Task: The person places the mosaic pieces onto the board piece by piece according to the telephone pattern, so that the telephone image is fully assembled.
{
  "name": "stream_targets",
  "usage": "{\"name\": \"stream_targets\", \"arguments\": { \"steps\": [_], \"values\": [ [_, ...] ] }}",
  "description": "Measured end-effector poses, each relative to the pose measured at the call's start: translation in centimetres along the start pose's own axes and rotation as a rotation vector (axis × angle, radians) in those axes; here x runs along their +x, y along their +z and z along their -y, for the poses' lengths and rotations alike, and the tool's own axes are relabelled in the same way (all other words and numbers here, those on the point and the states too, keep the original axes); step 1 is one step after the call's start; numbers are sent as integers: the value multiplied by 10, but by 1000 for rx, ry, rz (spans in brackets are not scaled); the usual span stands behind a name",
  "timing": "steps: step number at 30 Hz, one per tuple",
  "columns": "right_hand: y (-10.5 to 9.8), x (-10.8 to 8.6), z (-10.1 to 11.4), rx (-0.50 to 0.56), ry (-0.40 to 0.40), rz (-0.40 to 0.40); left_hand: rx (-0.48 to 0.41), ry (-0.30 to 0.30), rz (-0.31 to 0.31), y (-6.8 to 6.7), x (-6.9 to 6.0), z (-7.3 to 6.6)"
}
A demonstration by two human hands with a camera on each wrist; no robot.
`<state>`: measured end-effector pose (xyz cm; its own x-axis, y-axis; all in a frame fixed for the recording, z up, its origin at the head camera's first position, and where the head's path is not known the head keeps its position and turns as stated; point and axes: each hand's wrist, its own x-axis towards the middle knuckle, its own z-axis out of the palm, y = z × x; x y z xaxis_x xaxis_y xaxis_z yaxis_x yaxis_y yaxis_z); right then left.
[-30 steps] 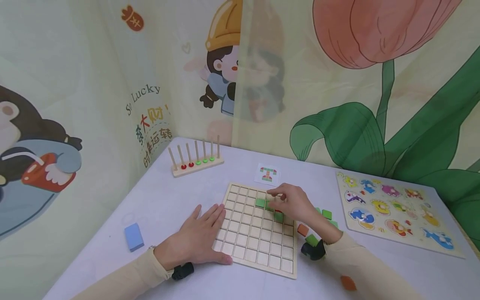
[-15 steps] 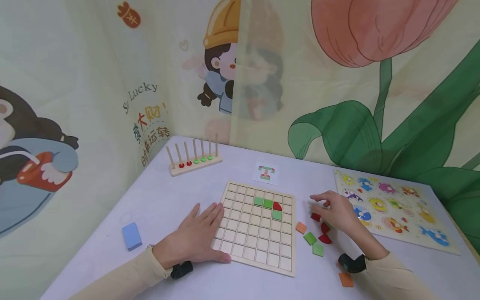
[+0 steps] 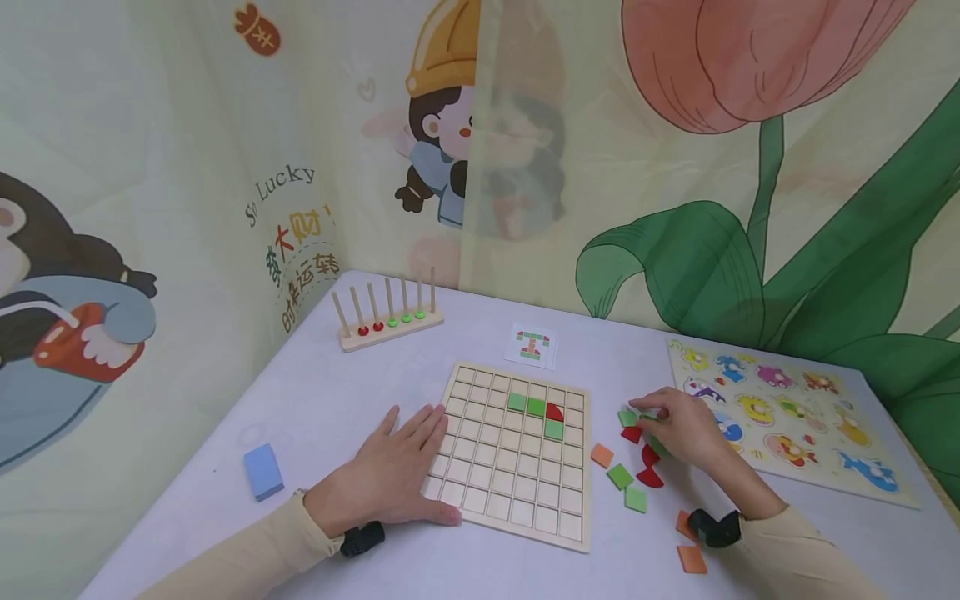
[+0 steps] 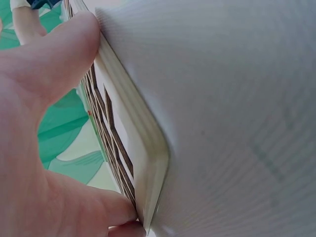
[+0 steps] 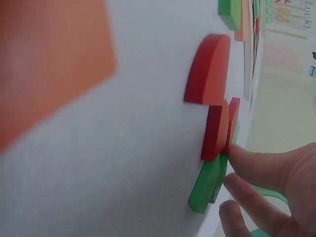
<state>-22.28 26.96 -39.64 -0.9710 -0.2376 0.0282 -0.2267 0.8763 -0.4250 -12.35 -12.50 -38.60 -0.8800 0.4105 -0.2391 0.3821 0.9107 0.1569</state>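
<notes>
My left hand (image 3: 397,467) lies flat with spread fingers at the left edge of a wooden grid board (image 3: 517,517). In the left wrist view, its thumb (image 4: 74,44) touches the board's rim (image 4: 148,148). Two green tiles (image 3: 536,407), a red quarter-round (image 3: 553,412) and another green tile (image 3: 553,429) sit in the grid. My right hand (image 3: 682,425) is at the loose pieces right of the board, thumb and forefinger bent toward a green tile (image 5: 222,180). Whether they pinch it cannot be told. Red quarter-rounds (image 5: 210,74) lie beside its fingertips.
Loose green tiles (image 3: 620,477) and orange tiles (image 3: 692,559) lie right of the board. Behind it is a pattern card (image 3: 532,345). A peg rack (image 3: 393,329) stands back left, a blue block (image 3: 263,472) front left. An animal puzzle board (image 3: 795,417) lies far right.
My right hand has left the grid, moved right to the loose pieces, and come down among them. The red quarter-round on the board came into full view. My left hand stays in place.
</notes>
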Motion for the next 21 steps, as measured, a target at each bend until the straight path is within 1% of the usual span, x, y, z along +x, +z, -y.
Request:
{"name": "stream_targets", "arguments": {
  "steps": [5, 8, 12, 15, 21],
  "values": [
    [1, 2, 1, -26, -73, 6, -1, -3, 1, 0, 0, 0],
    [2, 3, 3, -40, -93, 7, -4, -8, 7, 1, 0, 0],
    [4, 2, 7, -43, -85, 9, -6, -8, 12, 0, 0, 0],
    [6, 2, 9, -36, -60, 16, -9, -2, 12, 0, 0, -1],
    [8, 2, 12, -71, -33, 36, 5, -1, 2, 0, 1, 0]
  ]
}}
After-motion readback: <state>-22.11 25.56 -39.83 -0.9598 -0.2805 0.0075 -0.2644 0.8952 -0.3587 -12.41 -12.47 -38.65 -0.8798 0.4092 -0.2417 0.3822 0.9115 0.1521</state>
